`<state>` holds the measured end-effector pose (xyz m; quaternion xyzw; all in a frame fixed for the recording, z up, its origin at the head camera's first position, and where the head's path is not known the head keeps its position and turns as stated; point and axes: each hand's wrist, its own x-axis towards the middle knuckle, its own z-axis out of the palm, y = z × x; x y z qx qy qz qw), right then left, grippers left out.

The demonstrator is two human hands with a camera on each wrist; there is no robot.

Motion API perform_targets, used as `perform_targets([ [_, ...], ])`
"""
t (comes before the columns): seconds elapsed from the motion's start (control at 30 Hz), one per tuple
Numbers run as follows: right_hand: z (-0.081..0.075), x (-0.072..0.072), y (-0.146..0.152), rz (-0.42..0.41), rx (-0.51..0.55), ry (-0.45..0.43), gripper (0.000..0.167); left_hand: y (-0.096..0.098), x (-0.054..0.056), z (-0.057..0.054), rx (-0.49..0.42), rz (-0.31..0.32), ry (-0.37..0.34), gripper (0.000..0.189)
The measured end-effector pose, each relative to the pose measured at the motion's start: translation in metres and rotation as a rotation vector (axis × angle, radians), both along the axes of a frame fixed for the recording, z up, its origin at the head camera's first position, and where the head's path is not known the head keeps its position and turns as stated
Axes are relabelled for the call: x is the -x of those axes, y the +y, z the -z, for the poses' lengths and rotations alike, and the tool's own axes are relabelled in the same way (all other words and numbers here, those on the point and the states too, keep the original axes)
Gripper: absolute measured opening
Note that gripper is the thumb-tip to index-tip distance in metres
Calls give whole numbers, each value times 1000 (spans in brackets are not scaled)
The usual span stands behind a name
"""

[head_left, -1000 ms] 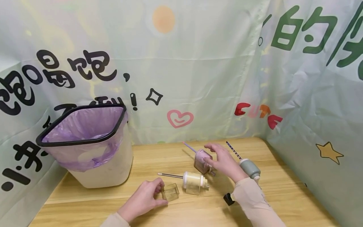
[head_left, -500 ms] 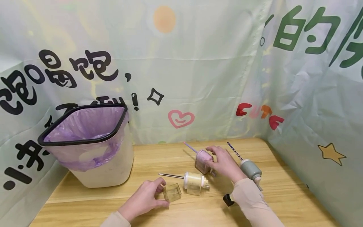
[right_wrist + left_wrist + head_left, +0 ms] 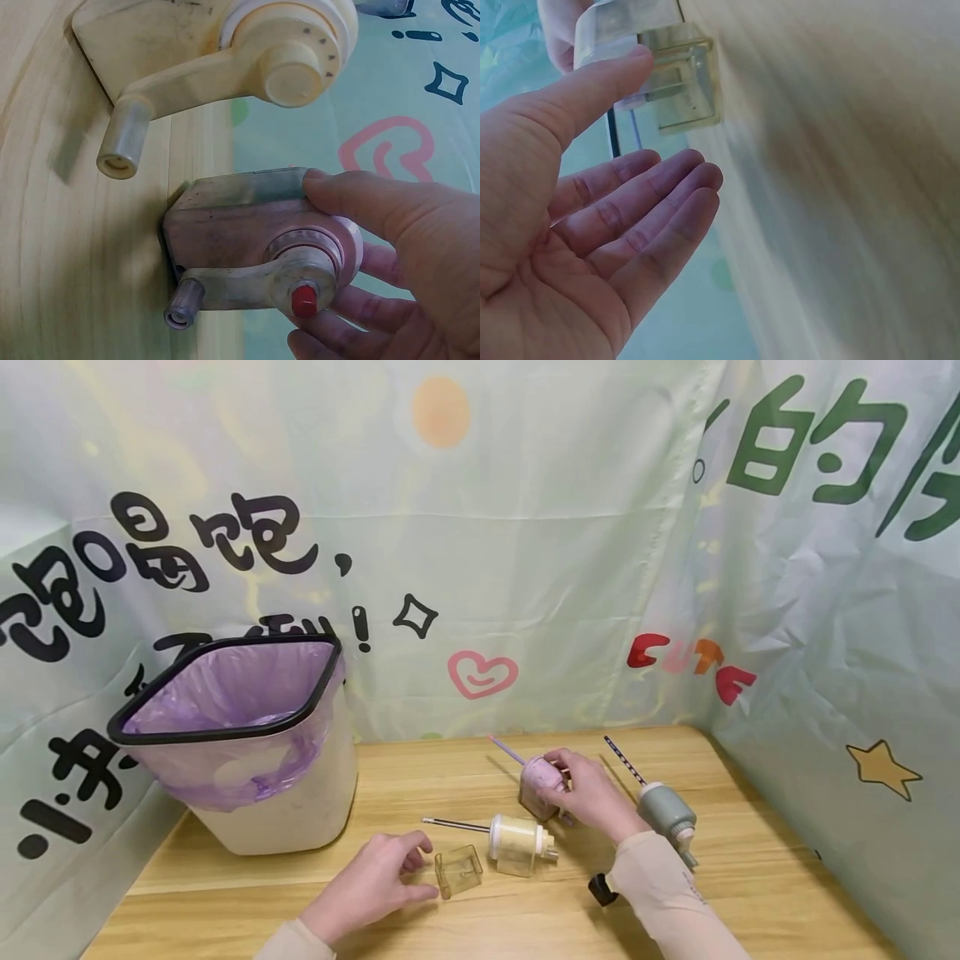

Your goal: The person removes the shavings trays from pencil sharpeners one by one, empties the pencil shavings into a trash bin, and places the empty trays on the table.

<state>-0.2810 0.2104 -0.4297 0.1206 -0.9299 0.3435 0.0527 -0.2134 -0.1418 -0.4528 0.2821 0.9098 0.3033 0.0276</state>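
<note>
My right hand [image 3: 596,793] holds a pink crank pencil sharpener [image 3: 537,787], its thumb on one side and fingers on the other, as the right wrist view shows. A purple pencil [image 3: 507,749] sticks out of that sharpener. My left hand [image 3: 367,881] is just left of a clear yellowish shavings tray [image 3: 459,872], apart from it; in the left wrist view its fingers [image 3: 652,262] are loosely extended around nothing. Beside the tray lies a cream pencil sharpener [image 3: 512,837] with a dark pencil [image 3: 455,824] in it.
A grey pencil sharpener [image 3: 666,812] with a patterned pencil [image 3: 624,760] rests right of my right hand. At the left stands a waste bin [image 3: 262,814] with a purple liner. Printed cloth [image 3: 540,568] hangs behind the wooden table [image 3: 420,777] and along its sides.
My left hand has drawn back leftward from the tray, leaving a gap. The fingers of my right hand have come in against the pink pencil sharpener. The head view has shifted slightly.
</note>
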Motion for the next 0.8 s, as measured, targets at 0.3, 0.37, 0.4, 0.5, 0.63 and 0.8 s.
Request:
perform_targets([
  [0.3, 2, 0, -1, 26, 2, -23, 56, -11, -1, -10, -39, -7, 62, 31],
  [0.37, 3, 0, -1, 32, 2, -23, 57, -13, -1, -11, -45, -20, 77, 29],
  [0.4, 3, 0, -2, 35, 1, -23, 57, -14, -1, -12, -49, -28, 84, 28],
  [0.5, 4, 1, -3, 41, -6, -23, 57, -18, -1, -16, -76, -35, 115, 26],
  [0.63, 6, 3, -5, 50, -29, -24, 57, -22, 0, -20, -120, -46, 170, 24],
  [0.8, 9, 4, -5, 52, -42, -14, 58, -24, 1, -24, -149, -72, 221, 23],
])
